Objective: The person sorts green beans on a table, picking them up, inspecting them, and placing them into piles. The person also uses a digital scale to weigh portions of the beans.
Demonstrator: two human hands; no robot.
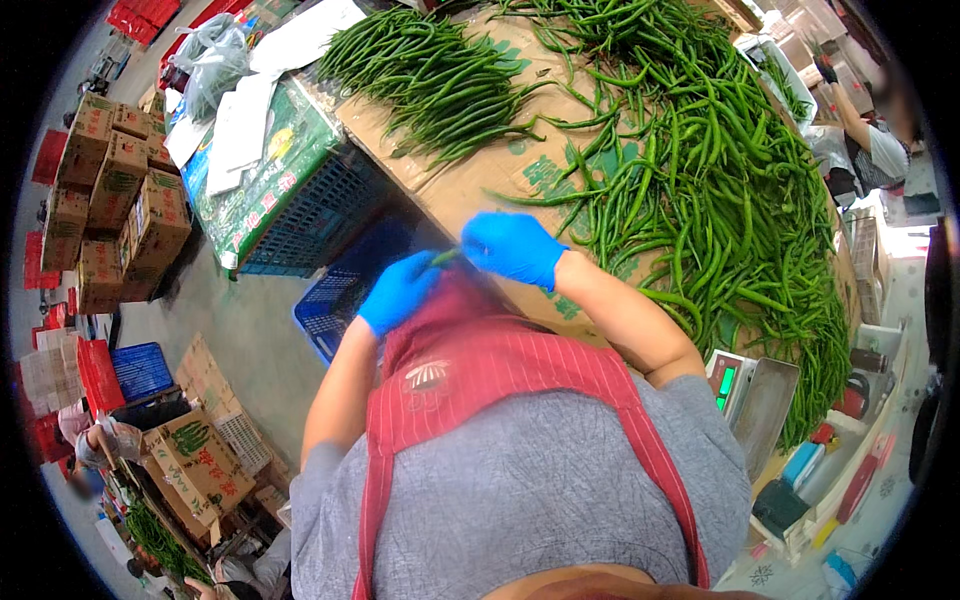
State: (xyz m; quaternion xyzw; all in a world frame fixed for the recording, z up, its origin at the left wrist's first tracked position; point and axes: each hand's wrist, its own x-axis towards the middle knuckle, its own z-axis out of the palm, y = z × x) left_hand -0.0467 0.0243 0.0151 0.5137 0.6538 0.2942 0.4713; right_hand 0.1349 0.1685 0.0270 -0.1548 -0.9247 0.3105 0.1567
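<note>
In a blue glove, my left hand [405,291] pinches a green chili pepper [445,258] in front of my red apron. My right hand [514,247], gloved in blue too, is curled at the pepper's other end, above the near edge of the cardboard-covered table [450,191]. Blur hides whether its fingers grip the pepper. A neat bundle of long green chili peppers [442,90] lies beyond my hands, stems and tips roughly aligned. To the right spreads a large loose heap of green chili peppers [720,187].
A blue plastic crate [319,311] stands low beside my left hand. Left of the table is a covered crate stack [300,187] bearing papers and a plastic bag [214,67]. A digital scale [739,397] sits right. Cartons [120,202] are piled far left; other people work nearby.
</note>
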